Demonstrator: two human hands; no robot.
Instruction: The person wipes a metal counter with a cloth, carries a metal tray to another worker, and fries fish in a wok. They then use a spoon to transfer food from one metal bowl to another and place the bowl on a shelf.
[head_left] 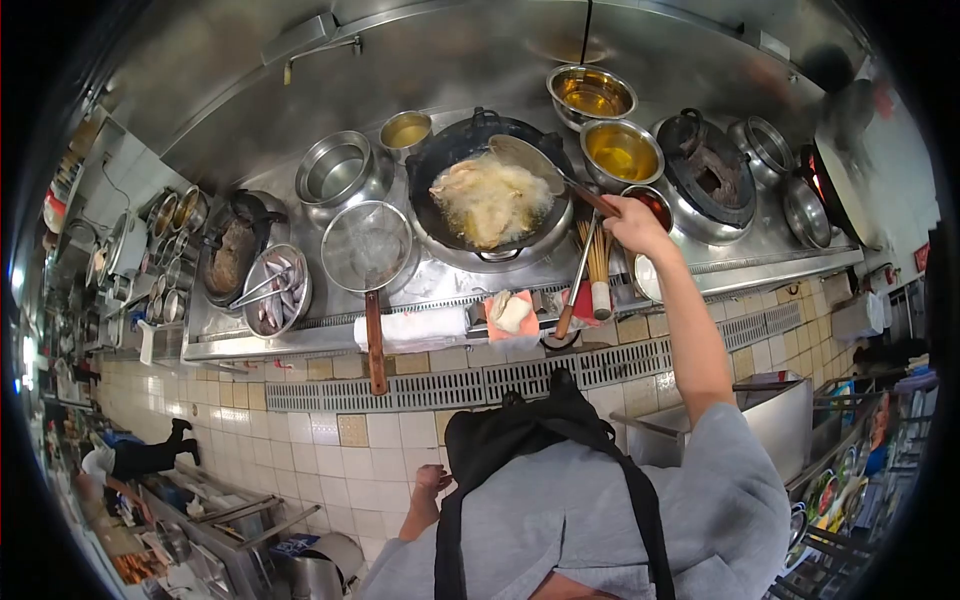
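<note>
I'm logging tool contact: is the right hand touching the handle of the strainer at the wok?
Touching. The head view shows the right hand closed around the wooden handle of the strainer.

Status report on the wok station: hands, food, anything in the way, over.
Right hand gripping skimmer; left hand low by the body. Food bubbling in wok, skimmer head over its far right side. Strainer left of wok, clear of skimmer.
</note>
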